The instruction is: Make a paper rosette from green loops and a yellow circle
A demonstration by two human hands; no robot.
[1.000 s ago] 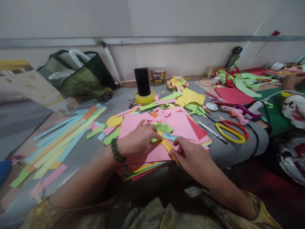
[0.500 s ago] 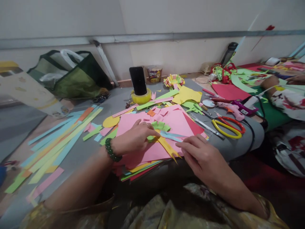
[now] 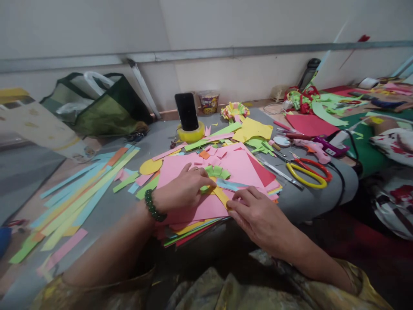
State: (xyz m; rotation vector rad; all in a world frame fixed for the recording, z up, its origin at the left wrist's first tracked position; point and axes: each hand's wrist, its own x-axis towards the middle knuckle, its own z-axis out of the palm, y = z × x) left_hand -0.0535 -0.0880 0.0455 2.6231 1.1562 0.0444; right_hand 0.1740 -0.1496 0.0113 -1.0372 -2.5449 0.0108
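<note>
My left hand (image 3: 182, 188), a green bead bracelet at its wrist, presses its bent fingers down on a pleated green paper rosette (image 3: 220, 172). Part of the rosette is hidden beneath those fingers. From it a yellow paper strip (image 3: 220, 196) runs down to the right, and a light blue paper strip (image 3: 227, 185) points right. Thumb and fingertips of my right hand (image 3: 258, 213) are closed on the yellow strip's lower end, covering its tip. All this lies over a stack of pink paper (image 3: 190, 213) with other colours underneath.
Scissors (image 3: 306, 174), a cutter knife (image 3: 284, 172) and a pink glue gun (image 3: 311, 147) lie right. A phone (image 3: 187, 113) leans upright on a yellow tape roll (image 3: 192, 133). Loose paper strips (image 3: 87, 189) spread left, before a green bag (image 3: 100, 105). Another person's sleeve (image 3: 395, 137) shows far right.
My right hand has moved left and closed on the end of the yellow strip, whose notched tip was showing before. My left hand stays on the rosette. The other person's arm has shifted.
</note>
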